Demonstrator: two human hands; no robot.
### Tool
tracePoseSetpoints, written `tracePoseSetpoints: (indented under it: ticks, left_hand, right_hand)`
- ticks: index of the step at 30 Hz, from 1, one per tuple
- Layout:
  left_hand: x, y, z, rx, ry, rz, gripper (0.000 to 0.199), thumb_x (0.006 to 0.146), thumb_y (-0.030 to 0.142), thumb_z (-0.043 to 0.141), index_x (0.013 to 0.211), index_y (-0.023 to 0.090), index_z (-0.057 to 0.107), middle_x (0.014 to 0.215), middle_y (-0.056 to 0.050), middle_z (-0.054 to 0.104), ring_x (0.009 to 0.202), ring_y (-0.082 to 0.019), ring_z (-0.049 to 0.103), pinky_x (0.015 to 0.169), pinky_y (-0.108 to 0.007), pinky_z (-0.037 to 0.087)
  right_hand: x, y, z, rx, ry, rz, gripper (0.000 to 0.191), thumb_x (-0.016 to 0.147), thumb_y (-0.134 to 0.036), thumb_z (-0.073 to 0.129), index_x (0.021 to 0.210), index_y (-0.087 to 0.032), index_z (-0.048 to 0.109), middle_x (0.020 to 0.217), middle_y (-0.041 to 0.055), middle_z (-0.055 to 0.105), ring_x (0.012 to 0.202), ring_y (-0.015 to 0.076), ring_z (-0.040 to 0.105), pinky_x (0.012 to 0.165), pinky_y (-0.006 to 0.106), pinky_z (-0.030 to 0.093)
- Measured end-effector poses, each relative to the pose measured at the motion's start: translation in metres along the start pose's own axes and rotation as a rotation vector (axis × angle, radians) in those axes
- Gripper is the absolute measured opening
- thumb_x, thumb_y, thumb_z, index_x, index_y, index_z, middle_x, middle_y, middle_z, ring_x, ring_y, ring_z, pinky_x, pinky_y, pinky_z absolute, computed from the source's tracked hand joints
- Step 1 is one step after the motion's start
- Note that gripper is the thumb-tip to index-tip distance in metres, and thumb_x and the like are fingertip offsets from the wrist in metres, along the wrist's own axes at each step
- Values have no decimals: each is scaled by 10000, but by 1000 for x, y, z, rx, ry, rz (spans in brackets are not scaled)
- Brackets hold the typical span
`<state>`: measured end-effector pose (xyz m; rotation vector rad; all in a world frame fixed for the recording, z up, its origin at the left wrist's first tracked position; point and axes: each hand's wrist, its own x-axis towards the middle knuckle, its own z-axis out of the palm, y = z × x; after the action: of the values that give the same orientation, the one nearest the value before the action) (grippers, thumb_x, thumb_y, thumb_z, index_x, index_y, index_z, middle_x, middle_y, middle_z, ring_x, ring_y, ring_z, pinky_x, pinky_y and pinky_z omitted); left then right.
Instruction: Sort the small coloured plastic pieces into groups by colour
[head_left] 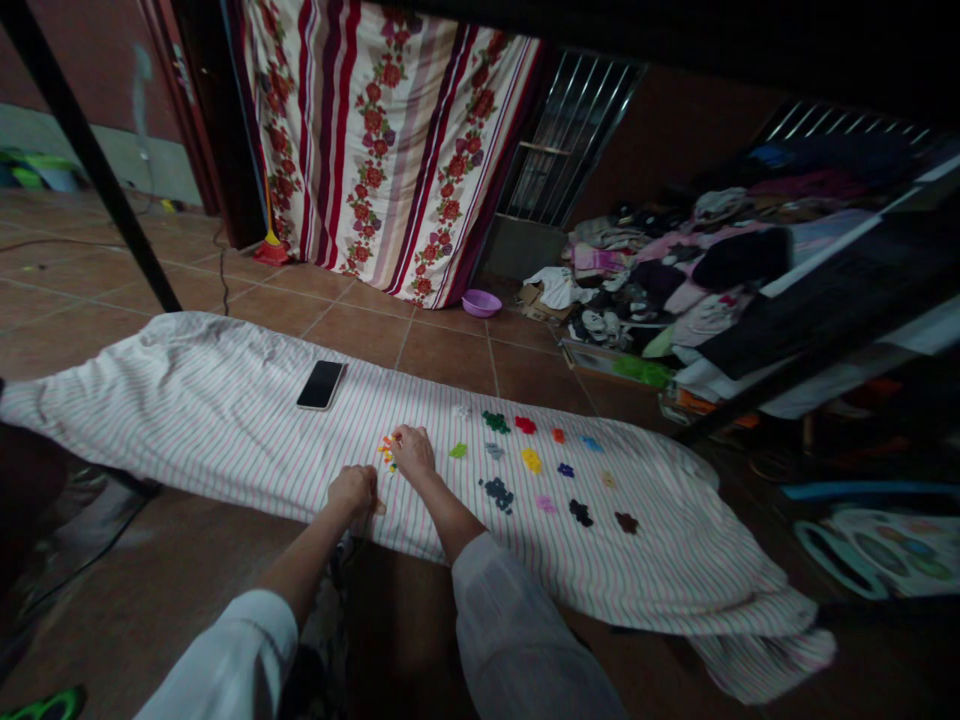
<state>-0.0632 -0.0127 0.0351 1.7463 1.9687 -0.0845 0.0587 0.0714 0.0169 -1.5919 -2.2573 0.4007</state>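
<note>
My right hand (414, 452) reaches down to a small mixed heap of orange, yellow and other coloured pieces (387, 454), fingers pinched at its edge. Closer to me, my left hand (354, 490) is closed, low over the striped cloth (255, 430); whatever its fingers hold is hidden. To the right, tiny pieces lie sorted by colour: dark green pieces (495, 422), red pieces (526, 425), lime pieces (458, 451), yellow pieces (532, 460), dark grey pieces (498, 494), pink pieces (545, 504), black pieces (580, 512), brown pieces (627, 522) and several other groups.
A phone (322, 385) lies on the cloth left of my hands. Beyond are a purple basin (481, 303), a floral curtain (390, 150), a red broom (271, 248) and a large heap of clothes (675, 270). Dark poles (97, 160) slant down at both sides.
</note>
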Motion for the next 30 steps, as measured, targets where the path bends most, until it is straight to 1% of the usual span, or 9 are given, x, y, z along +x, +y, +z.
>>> tracePoseSetpoints:
  ticks: [6,14,18,23,27,30]
  left_hand:
    - [-2,2,-1,1,8,-14,313,645,389,724,891,225,620,1017,-71,667,1062,-225,574,806,-286,456]
    - [-5,2,-2,5,26,-5,294,651,390,723,874,229,620,999,-62,671,1043,-210,579,802,-272,447]
    - [-3,0,1,12,33,-3,275,655,373,716,867,230,616,1005,-58,671,1030,-203,585,807,-271,447]
    - [-2,-2,5,22,48,3,286,648,368,721,872,228,610,1012,-60,671,1040,-210,583,810,-271,450]
    - [-5,-2,8,36,79,2,310,693,367,677,943,206,587,1057,-83,658,1060,-217,572,839,-281,447]
    - [-10,1,10,57,105,3,352,721,354,647,1016,183,560,1096,-104,643,1073,-213,563,893,-291,427]
  right_hand:
    - [-6,3,0,85,73,-10,118,848,-190,542,898,-243,635,926,5,678,957,173,513,825,258,375]
    - [-17,13,2,214,135,41,146,864,-268,533,959,-258,643,921,-1,682,936,161,557,809,253,409]
    - [-31,17,0,254,152,55,143,861,-263,534,945,-252,648,917,-4,688,921,151,575,818,248,419]
    - [-54,24,-9,261,171,64,170,868,-255,518,981,-253,646,937,-9,698,927,146,585,836,241,427]
    - [-72,35,-18,245,186,120,194,855,-220,511,986,-252,652,945,0,701,944,153,598,844,247,440]
    - [-84,45,-21,298,182,171,213,853,-217,496,999,-251,647,965,2,701,911,148,624,829,252,462]
